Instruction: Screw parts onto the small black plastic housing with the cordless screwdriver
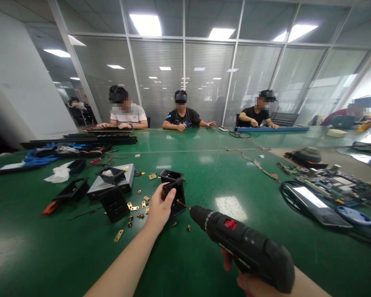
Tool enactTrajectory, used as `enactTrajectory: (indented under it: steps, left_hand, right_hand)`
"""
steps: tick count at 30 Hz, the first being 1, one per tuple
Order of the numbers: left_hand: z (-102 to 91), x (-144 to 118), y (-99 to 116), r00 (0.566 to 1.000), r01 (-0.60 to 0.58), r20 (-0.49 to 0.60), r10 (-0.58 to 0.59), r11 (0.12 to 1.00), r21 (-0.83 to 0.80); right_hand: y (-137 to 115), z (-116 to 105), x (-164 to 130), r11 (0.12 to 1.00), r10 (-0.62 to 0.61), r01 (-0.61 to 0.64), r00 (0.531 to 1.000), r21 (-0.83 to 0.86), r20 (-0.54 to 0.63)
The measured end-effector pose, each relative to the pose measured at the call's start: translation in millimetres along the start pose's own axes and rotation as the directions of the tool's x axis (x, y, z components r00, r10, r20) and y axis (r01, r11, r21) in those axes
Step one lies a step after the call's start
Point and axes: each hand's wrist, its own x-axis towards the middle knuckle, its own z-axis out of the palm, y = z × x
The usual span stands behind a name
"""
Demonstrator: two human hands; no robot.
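Head view shows the left hand (159, 209) clasped on a black box-shaped part (174, 194) standing on the green table (204, 173), brass hinges (139, 207) scattered just beside it. Right hand (250, 280), mostly hidden, seems wrapped around a black power drill (244, 246), whose bit (182, 204) touches the part's side.

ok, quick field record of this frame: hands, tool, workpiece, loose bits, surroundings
left hand: left hand grips the small black box, steadying it on the table
right hand: right hand holds the black power screwdriver
tool tip: bit at the box's side
loose bits: brass hinges and screws scattered left of the box
other parts: more black box pieces further left
surface: green table
right side: tablet and circuit boards
people: several people seated at the far edge
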Motion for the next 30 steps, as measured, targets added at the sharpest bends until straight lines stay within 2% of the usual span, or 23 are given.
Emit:
enactTrajectory:
  steps: [3,8,14,18,23,25,30]
  left_hand:
    - [3.7,-1.7,-6.7,0.997,0.031,0.062,-0.035,0.997,0.071]
    - [2.8,-0.6,-17.2,0.993,0.068,0.083,-0.086,0.978,0.198]
    - [-3.9,4.1,-7.8,0.984,0.087,0.130,-0.122,0.966,0.242]
    - [-5.2,10.6,1.4,0.990,0.031,0.119,-0.080,0.931,0.364]
    - [-5.1,23.0,-2.0,0.988,0.003,0.146,-0.052,0.949,0.316]
    - [-6.0,25.4,-4.7,0.987,-0.006,0.150,-0.047,0.942,0.334]
    - [-5.1,22.3,-5.4,0.995,-0.015,0.098,-0.022,0.930,0.366]
  right_hand:
    - [2.3,-7.6,1.2,1.000,0.007,-0.007,1.000,0.016,-0.013]
    - [-5.0,-11.5,9.2,0.997,-0.015,0.015,1.000,0.071,-0.001]
    - [-27.2,-6.4,24.0,0.999,0.015,-0.014,1.000,0.051,-0.013]
    - [-40.7,-13.9,33.9,0.996,0.029,-0.033,0.999,0.080,0.044]
    - [-40.7,-30.2,47.5,0.998,0.067,-0.065,0.989,-0.016,0.129]
    - [-34.4,-33.9,48.9,0.994,0.102,-0.107,0.976,0.015,0.191]
    - [-21.6,-32.6,40.7,0.996,-0.058,0.050,0.991,0.068,0.121]
